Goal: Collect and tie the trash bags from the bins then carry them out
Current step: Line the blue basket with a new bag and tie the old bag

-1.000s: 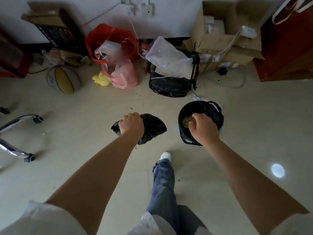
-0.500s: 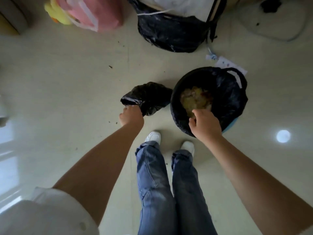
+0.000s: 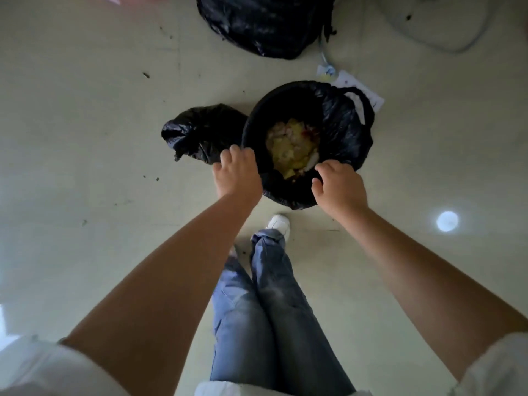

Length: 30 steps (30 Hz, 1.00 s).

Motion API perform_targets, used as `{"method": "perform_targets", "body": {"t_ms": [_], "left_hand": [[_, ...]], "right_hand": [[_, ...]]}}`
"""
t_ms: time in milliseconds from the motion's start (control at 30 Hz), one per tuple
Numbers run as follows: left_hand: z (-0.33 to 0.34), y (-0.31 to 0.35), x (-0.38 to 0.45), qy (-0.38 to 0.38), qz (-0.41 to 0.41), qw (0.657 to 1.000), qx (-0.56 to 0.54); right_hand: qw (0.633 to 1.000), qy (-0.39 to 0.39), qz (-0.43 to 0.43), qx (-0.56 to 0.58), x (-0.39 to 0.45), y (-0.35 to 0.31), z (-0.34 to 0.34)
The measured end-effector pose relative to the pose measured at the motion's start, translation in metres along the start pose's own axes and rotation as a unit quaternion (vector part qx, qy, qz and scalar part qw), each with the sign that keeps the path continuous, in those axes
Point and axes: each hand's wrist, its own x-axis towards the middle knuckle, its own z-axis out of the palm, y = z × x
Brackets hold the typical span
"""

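The bin liner point(image 3: 343, 130) rim is pinched by left hand point(image 3: 238, 172) and right hand point(image 3: 338, 185), both grips curled, ready for gathering and tying

Readable text: none anywhere in the view.
Paper slip point(image 3: 360, 90): on the floor right of centre near the top of the frame, partly behind the lined bin; it carries faint marks, too small and blurred to read.
Black bags, jeans, shoe: no label, brand or number can be made out.
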Motion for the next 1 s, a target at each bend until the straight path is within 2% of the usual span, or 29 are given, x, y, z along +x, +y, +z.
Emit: {"method": "perform_targets", "body": {"t_ms": [267,467,600,700,833,1000], "left_hand": [[0.017,0.029,-0.06,-0.024,0.029,0.999,-0.007],[0.065,0.032,-0.116,-0.044,-0.016,0.998,-0.044],[0.103,0.033,-0.125,-0.042,-0.017,0.996,-0.07],[0.137,0.035,-0.107,-0.002,-0.007,0.996,-0.091],[0.186,0.046,-0.07,0.087,0.025,0.986,-0.137],[0.239,0.065,-0.026,0.201,0.116,0.966,-0.11]], "right_hand": [[0.998,-0.011,0.016,-0.064,-0.051,0.049,-0.009],[0.994,-0.013,-0.031,-0.109,-0.098,0.065,0.012],[0.99,-0.001,-0.074,-0.118,-0.092,0.068,0.042],[0.986,0.029,-0.127,-0.107,-0.065,0.073,0.081],[0.974,0.092,-0.196,-0.063,-0.028,0.09,0.136],[0.923,0.217,-0.313,-0.051,0.016,0.117,0.175]]}}
